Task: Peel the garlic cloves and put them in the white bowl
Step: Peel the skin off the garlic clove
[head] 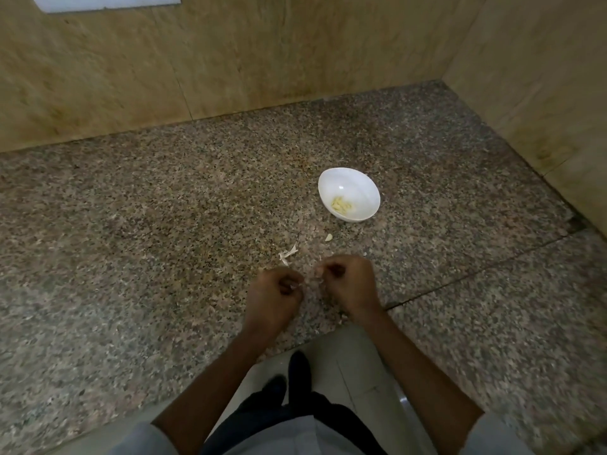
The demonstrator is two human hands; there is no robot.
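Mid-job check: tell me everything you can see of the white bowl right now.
The white bowl is round, smooth and glossy, ceramic or plastic by its look, with no visible chips. It sits upright on the speckled granite counter, beyond both hands and slightly to the right, touched by neither. A small heap of pale yellow peeled cloves lies at its bottom; the rest is empty. One loose clove lies on the counter just in front of it, apart.

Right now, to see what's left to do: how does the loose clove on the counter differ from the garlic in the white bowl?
The loose clove is a single piece lying on the granite counter, just in front of the white bowl; the garlic in the bowl is several pieces clustered at its bottom. The loose clove looks paler, whitish, while the bowl's pieces look yellower. Whether the loose one is peeled is unclear. Both lie untouched beyond the hands.
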